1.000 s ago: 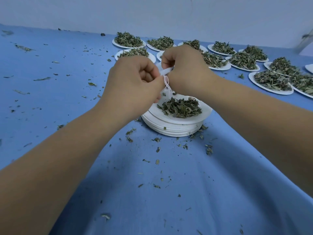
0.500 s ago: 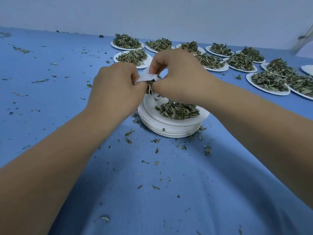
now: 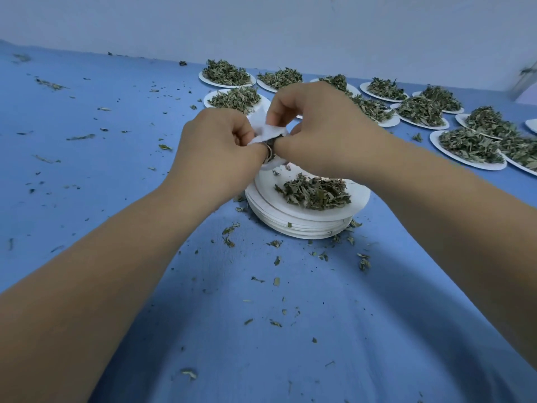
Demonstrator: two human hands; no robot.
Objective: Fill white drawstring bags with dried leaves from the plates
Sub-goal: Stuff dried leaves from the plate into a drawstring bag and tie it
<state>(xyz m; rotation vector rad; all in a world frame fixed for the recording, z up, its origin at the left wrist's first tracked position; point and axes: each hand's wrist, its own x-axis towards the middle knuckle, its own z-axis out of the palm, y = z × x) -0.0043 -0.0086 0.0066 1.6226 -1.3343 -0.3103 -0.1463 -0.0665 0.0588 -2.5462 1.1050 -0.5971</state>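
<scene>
A small white drawstring bag [image 3: 264, 128] is pinched between my left hand [image 3: 215, 152] and my right hand [image 3: 316, 129], above the far edge of a stack of white plates [image 3: 293, 219]. Both hands grip the bag's top edge, and dark leaf matter shows at its mouth between my thumbs. The top plate of the stack carries a pile of dried green leaves [image 3: 315, 191]. Most of the bag is hidden behind my fingers.
Several more white plates heaped with dried leaves [image 3: 421, 112] line the back and right of the blue tablecloth [image 3: 116, 141]. Loose leaf crumbs [image 3: 276, 260] lie scattered around the stack and across the cloth. A pale wall runs behind.
Both hands dropped closer to the plate stack, and the white bag now shows spread wider between the fingers; the drawstring loop seen earlier is no longer visible.
</scene>
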